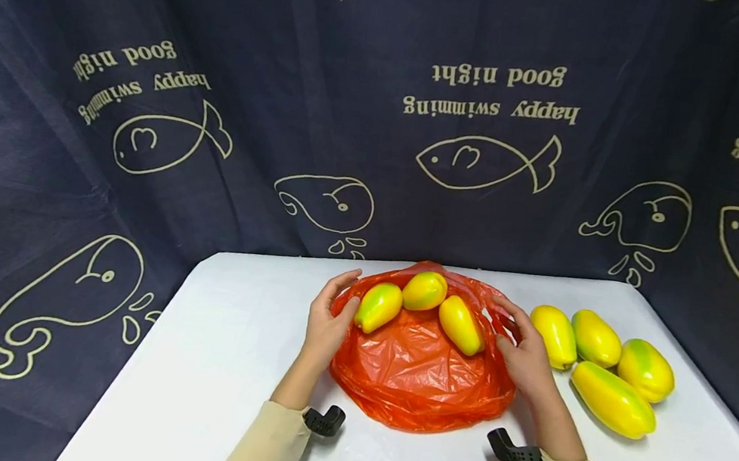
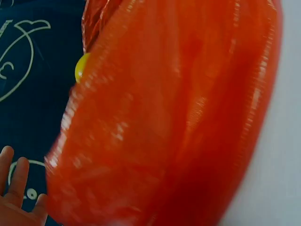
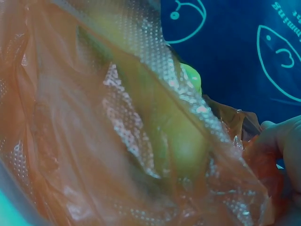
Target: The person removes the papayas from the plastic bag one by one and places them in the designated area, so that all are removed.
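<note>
Red bag (image 1: 424, 362) sits on the white table (image 1: 205, 349) between both hands, mouth facing up at the head camera. Outline there reads slightly wider side to side; true long axis unclear, since the view is oblique and the film is crumpled.

Three yellow fruit (image 1: 426, 292) lie in the mouth along the far side: left fruit (image 1: 379, 308) runs lower-left to upper-right, back fruit (image 1: 423, 290) nearly side to side, right fruit (image 1: 462, 325) upper-left to lower-right.

Left hand (image 1: 329, 323): at the left rim, fingers straight, thumb apart from them and just beside the left fruit. Right hand (image 1: 528, 357): at the right rim, thumb and fingertips look apart from the head; can't tell whether film is pinched. My read: one hand per side keeps the mouth wide and the soft wall off the fruit.

Four loose fruit (image 1: 613, 400) sit grouped right of the bag, probably for easy right-hand reach. Nearest one points lower-right.
</note>
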### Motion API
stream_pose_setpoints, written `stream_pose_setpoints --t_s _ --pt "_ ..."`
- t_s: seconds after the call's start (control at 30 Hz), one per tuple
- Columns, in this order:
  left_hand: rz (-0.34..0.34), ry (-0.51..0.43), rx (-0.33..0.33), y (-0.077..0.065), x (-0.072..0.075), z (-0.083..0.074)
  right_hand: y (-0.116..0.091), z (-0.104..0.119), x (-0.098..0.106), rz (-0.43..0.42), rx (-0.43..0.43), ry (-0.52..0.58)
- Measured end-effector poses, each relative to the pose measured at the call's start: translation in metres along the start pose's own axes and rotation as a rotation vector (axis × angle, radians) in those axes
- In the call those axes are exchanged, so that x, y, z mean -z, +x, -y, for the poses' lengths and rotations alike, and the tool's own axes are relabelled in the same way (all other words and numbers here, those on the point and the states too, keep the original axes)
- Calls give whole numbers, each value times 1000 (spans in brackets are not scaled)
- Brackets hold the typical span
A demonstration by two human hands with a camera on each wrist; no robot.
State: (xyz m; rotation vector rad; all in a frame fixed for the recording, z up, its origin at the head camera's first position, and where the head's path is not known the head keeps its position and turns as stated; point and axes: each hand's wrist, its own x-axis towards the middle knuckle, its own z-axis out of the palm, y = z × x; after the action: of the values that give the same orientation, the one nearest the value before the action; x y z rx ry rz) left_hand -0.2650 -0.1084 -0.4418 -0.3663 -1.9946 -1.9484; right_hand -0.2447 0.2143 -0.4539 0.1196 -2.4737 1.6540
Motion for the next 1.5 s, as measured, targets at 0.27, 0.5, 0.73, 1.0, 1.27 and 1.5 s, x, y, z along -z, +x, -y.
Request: stream_pose_setpoints --t_s 0.27,0.5,0.73,1.0,1.27,1.5 --pt "123 25 -10 1 -14 -32 0 1 0 -7 -3 13" --pt "145 70 14 8 -19 -15 0 2 0 0 -8 8" --pt "141 163 61 16 -18 18 -1 3 0 13 -2 26" --pt "136 270 137 21 -20 22 -2 1 -1 14 50 70" --pt "122 350 152 27 -22 27 -2 0 0 16 41 59" --pt "142 388 146 32 -25 29 0 0 0 7 44 57"
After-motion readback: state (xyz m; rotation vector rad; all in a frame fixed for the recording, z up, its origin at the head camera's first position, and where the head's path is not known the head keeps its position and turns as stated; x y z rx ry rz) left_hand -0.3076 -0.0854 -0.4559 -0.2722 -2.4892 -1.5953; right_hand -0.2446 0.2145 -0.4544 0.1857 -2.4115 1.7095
